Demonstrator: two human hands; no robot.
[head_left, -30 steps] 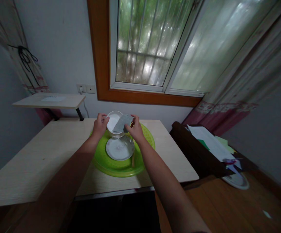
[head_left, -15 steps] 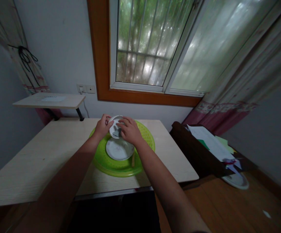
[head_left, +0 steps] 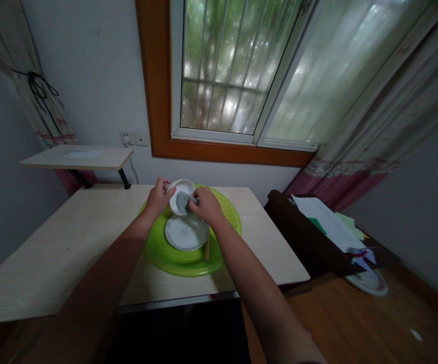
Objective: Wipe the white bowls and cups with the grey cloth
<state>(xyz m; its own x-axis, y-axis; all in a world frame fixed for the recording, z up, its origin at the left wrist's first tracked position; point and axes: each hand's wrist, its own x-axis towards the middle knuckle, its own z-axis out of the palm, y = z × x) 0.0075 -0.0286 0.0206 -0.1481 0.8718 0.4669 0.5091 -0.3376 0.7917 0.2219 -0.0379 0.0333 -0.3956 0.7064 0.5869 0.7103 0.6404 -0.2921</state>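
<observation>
My left hand [head_left: 159, 197] is closed on the left rim of a small white bowl [head_left: 178, 187], which is tilted with its inside towards me. In my right hand [head_left: 206, 205] is a grey cloth [head_left: 183, 202], pinched between the fingers and lying against the inside of the bowl. I cannot make out its texture clearly. Just below the bowl a white plate [head_left: 186, 233] lies in a large round green tray [head_left: 192, 268]. To the right of the plate is a thin wooden stick-like thing [head_left: 207, 249], partly hidden by my right arm.
The tray rests on a pale wooden table [head_left: 70, 253]. A small raised shelf [head_left: 108, 157] stands at the back left, below a wall socket [head_left: 133, 139]. On the right, a brown armrest [head_left: 302, 232] adjoins papers [head_left: 323, 222]. A window [head_left: 234, 76] is ahead.
My right hand has gone from spread fingers over the bowl to a pinch on the grey cloth and has shifted slightly right. The left hand and bowl have barely moved.
</observation>
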